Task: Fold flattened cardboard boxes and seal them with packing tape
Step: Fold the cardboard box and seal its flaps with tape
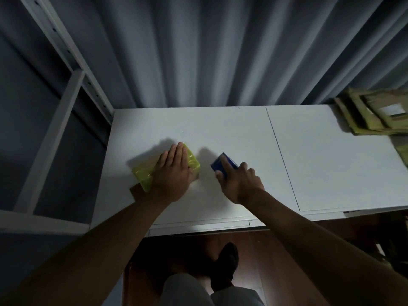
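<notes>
A small box (144,174) wrapped in shiny yellow tape lies on the white table (231,133), left of centre. My left hand (173,173) lies flat on top of it with straight fingers, pressing it down. To its right my right hand (238,182) grips a blue tape dispenser (220,163), fingers curled round it, held just above or on the table; I cannot tell which. A stack of flattened cardboard boxes (373,113) lies at the table's far right corner.
A grey curtain (209,51) hangs behind the table. A white metal shelf frame (72,85) stands at the left. The table's near edge runs above a dark wooden floor, where my leg and a black shoe (225,263) show.
</notes>
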